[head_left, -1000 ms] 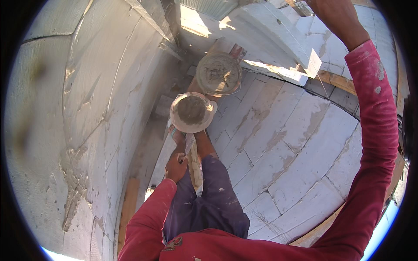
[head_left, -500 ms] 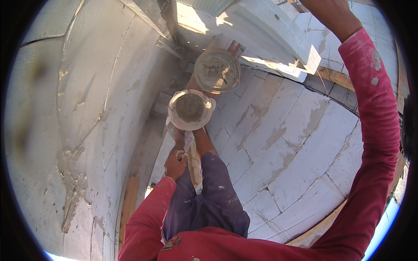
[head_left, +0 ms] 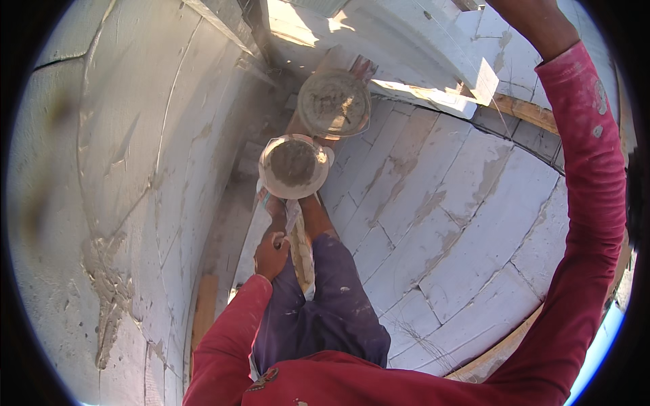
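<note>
My left hand (head_left: 272, 256) hangs low in front of my left leg, its fingers curled closed. A pale, narrow strip (head_left: 292, 215) shows just beyond the fingers; whether the hand holds it is unclear. Past my feet stands a white bucket (head_left: 291, 192) with grey mortar (head_left: 294, 164) inside. Behind it, slightly to the right, is a second round bucket (head_left: 304, 116), also containing grey mortar. My right arm reaches up along the right side, and the right hand (head_left: 525, 8) is cut off by the top edge, so its fingers are hidden.
A pale block wall (head_left: 467, 196) with mortar-smeared joints rises on the right. Another wall (head_left: 128, 176) of large pale blocks runs close on the left. A wooden board (head_left: 203, 311) lies at its foot. Wooden pieces (head_left: 525, 114) and a thin string (head_left: 500, 115) are at upper right.
My right forearm and hand have shifted slightly to the right. The left hand stays nearly in place, and the buckets appear a little higher in view.
</note>
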Tool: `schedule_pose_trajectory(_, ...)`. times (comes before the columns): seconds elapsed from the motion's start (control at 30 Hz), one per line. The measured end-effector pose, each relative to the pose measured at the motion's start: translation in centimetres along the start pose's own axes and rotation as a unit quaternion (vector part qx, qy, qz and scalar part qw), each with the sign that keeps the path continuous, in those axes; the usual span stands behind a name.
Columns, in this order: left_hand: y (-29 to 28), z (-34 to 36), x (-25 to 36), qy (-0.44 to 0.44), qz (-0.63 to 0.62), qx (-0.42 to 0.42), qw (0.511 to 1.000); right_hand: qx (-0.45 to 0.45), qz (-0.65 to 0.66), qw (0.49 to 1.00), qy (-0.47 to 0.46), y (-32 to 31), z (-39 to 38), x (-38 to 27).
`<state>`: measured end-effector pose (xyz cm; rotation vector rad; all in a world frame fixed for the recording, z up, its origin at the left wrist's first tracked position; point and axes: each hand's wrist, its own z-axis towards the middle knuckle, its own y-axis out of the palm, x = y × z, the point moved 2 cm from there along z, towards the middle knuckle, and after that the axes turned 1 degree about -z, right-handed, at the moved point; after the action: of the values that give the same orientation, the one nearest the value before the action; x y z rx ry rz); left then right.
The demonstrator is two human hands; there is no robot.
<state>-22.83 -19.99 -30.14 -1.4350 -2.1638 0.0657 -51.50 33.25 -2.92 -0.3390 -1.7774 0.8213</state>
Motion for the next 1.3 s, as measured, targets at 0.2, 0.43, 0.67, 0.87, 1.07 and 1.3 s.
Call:
schedule_pose_trajectory(0.2, -0.3, -0.2, 0.2, -0.004, 0.002, 0.000, 1.000, 0.009, 0.012, 1.000, 0.001, 0.3, 0.6, 0.2)
schedule_pose_trajectory(0.43, -0.3, -0.4, 0.6, -0.005, -0.007, 0.009, 1.000, -0.072, 0.048, 0.995, 0.051, 1.6, 1.1, -0.5)
schedule_pose_trajectory(0.67, 0.1, -0.4, 0.0, -0.002, -0.005, 0.003, 1.000, -0.105, -0.033, 0.994, -0.002, 1.1, 1.7, -0.9)
schedule_pose_trajectory(0.87, 0.0, -0.5, 0.5, 0.003, 0.003, 0.003, 1.000, -0.024, 0.051, 0.997, 0.058, 3.6, 1.4, -2.3)
schedule_pose_trajectory(1.07, 0.0, -0.6, 0.8, -0.013, 0.015, -0.004, 1.000, 0.015, -0.051, 0.998, -0.031, 0.3, 1.2, 0.0)
schedule_pose_trajectory(1.3, -0.3, -1.0, -0.7, -0.018, 0.006, 0.011, 1.000, -0.095, 0.034, 0.994, 0.052, 4.0, 2.8, -4.3)
